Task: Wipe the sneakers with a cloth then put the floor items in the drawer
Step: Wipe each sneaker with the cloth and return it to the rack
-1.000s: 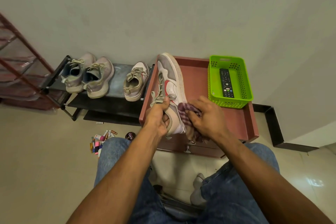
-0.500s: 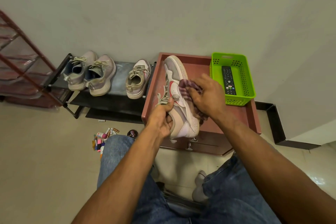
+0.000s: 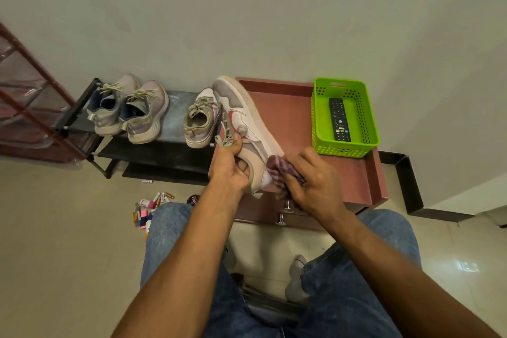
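Note:
My left hand (image 3: 230,166) grips a white and grey sneaker with a red swoosh (image 3: 247,121) by its collar, toe pointing away, over the reddish drawer unit (image 3: 354,175). My right hand (image 3: 312,178) presses a purple checked cloth (image 3: 282,170) against the sneaker's heel. Its mate (image 3: 201,121) stands on the black shoe rack (image 3: 175,151), left of the held one. A grey pair (image 3: 129,110) stands further left on that rack. Small floor items, tubes, batteries and a dark tin (image 3: 151,208), lie by my left knee. The drawer front with metal knobs (image 3: 284,212) is shut.
A green basket (image 3: 344,145) holding a black remote (image 3: 339,119) sits on the unit's back right. A red metal rack (image 3: 30,107) stands at far left. The grey wall runs behind everything. My jeans-clad knees and a socked foot (image 3: 297,277) fill the lower part of the view.
My right hand and the cloth slid from mid-sneaker back down to the heel. The sneaker's toe tipped back up and to the left.

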